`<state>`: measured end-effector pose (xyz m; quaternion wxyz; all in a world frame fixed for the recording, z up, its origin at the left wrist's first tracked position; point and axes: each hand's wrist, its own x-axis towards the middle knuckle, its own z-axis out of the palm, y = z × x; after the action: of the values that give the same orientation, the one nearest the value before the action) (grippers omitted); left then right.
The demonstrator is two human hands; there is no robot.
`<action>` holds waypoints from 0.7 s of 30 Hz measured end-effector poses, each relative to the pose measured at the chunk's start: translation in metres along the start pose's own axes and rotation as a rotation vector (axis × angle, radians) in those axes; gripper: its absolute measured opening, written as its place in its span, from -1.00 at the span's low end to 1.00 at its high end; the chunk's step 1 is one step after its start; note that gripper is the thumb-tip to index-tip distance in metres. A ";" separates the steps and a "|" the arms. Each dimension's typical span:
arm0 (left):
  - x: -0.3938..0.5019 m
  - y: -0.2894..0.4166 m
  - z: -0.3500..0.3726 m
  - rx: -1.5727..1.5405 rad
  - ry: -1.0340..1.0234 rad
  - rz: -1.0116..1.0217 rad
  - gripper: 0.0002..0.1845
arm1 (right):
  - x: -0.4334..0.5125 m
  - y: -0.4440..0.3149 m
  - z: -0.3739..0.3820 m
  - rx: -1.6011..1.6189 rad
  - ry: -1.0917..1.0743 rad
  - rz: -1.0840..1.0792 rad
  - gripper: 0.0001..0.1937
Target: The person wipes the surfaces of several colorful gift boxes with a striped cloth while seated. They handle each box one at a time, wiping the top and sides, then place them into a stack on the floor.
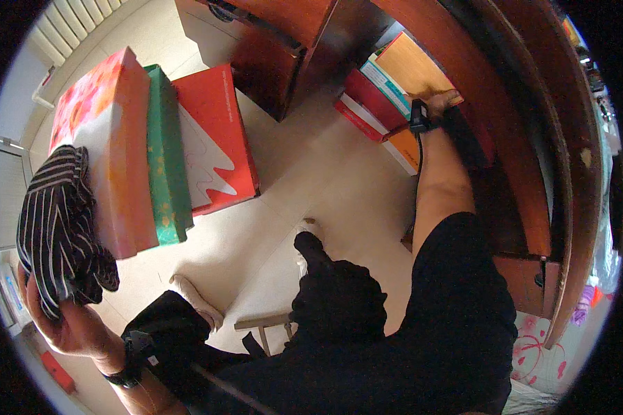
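Note:
My left hand (72,327) holds a bunched black cloth with white stripes (57,223) at the left. The cloth lies against a pink floral box (130,171), the top of a stack. Under it are a green box with gold marks (168,161) and a red and white box (220,135). At the upper right, my right hand (438,104) reaches in beneath the wooden desk. It touches the near edge of a box with a tan top (412,65), its fingers partly lost in shadow. Below that box show a white and teal box (387,85) and a dark red box (371,104).
A curved brown desk edge (519,155) runs down the right, close to my right arm. A wooden cabinet (259,57) stands at the top. An orange and white box (405,153) lies low by the right stack. A radiator (78,21) is at the upper left, a small stool (262,327) below me.

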<state>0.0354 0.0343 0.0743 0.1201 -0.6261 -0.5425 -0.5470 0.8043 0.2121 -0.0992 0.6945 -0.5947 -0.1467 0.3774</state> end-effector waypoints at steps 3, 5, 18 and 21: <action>0.002 0.005 0.008 0.087 -0.054 0.134 -0.64 | 0.013 0.013 -0.006 -0.349 0.011 -0.221 0.05; -0.001 0.009 0.013 0.091 -0.045 0.162 -0.66 | 0.013 0.018 -0.003 -0.274 0.103 -0.263 0.02; -0.010 0.016 0.018 0.058 -0.109 0.174 -0.69 | -0.033 -0.020 0.067 0.028 0.352 -0.366 -0.21; -0.011 0.017 0.015 0.070 -0.116 0.174 -0.66 | -0.060 -0.011 0.076 0.130 0.430 -0.343 -0.25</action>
<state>0.0594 0.0325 0.0673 0.1574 -0.6968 -0.5108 -0.4783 0.7183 0.2239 -0.0548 0.8000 -0.5819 -0.0703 0.1281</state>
